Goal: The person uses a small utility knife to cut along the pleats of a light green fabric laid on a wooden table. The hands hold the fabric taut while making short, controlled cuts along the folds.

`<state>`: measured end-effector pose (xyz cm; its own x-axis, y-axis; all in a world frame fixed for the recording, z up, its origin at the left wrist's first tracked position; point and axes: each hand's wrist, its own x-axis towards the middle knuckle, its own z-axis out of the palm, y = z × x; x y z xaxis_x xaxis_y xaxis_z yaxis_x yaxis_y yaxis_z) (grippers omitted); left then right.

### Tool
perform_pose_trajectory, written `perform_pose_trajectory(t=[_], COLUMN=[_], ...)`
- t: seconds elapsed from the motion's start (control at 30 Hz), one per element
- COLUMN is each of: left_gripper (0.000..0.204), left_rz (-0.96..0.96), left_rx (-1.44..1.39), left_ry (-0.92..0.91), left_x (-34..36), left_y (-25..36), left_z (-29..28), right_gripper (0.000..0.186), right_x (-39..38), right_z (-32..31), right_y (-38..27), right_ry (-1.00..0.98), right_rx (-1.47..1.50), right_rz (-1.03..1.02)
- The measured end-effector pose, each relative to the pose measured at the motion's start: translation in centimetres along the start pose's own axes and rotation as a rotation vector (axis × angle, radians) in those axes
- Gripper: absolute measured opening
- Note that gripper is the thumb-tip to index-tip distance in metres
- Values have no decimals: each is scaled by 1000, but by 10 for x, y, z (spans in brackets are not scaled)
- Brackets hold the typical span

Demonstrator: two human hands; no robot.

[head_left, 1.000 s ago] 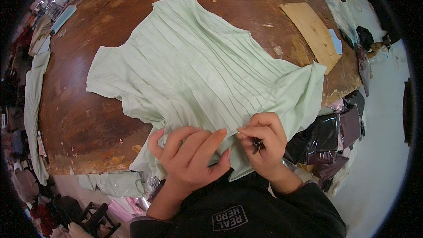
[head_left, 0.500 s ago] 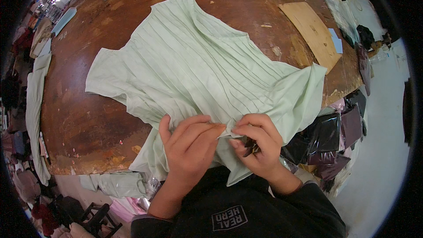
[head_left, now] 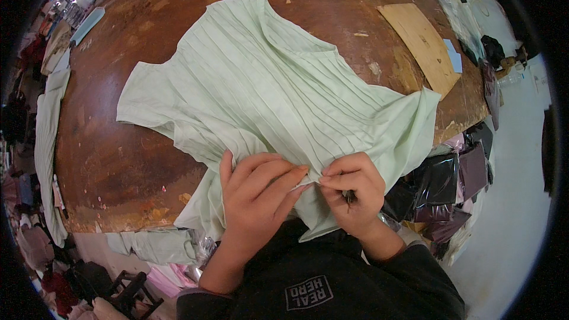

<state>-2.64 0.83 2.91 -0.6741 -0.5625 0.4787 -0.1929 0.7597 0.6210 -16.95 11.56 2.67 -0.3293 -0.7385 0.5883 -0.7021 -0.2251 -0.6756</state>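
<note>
A pale green pleated garment (head_left: 267, 89) lies spread over a worn brown wooden table (head_left: 130, 160), its near edge hanging toward me. My left hand (head_left: 258, 192) presses flat on the garment's near hem, fingers pointing right. My right hand (head_left: 349, 192) pinches the same hem just beside the left fingertips and also holds a small dark tool, mostly hidden in the fist. The two hands nearly touch at the fabric edge.
A tan cardboard sheet (head_left: 421, 44) lies at the table's far right. More pale green cloth hangs at the left edge (head_left: 47, 142) and below the table (head_left: 151, 243). Dark plastic bags (head_left: 450, 184) pile up at the right, over a light floor.
Both hands have stayed at the near hem, shifting only slightly. The left fingers have stretched further toward the right hand's pinch. The garment has hardly moved.
</note>
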Motion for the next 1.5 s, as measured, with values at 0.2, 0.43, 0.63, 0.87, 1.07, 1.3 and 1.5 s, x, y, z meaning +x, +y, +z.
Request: perform_pose_trajectory(t=[0.2, 0.43, 0.63, 0.87, 1.07, 1.3, 1.5], left_gripper=[22, 25, 28, 31, 30, 27, 23], left_rz=[39, 41, 8, 65, 54, 46, 35], left_rx=[21, -67, -85, -28, 6, -29, -42], left_ry=[71, 48, -5, 3, 14, 29, 52], left_x=[-6, -6, -6, -4, -2, -7, -8], left_y=[-8, -10, -11, -12, -9, -13, -14], left_z=[7, 3, -1, 2, 4, 7, 10], right_gripper=[19, 28, 27, 17, 16, 14, 9], right_x=[7, 8, 7, 10, 7, 7, 8], right_z=[2, -2, -2, -4, -2, -3, 0], right_y=[-10, 0, 2, 1, 1, -1, -5], right_ry=[-70, -160, -146, -135, -99, -143, -110], right_rx=[28, 15, 37, 74, 97, 171, 169], right_rz=[158, 42, 48, 90, 114, 242, 282])
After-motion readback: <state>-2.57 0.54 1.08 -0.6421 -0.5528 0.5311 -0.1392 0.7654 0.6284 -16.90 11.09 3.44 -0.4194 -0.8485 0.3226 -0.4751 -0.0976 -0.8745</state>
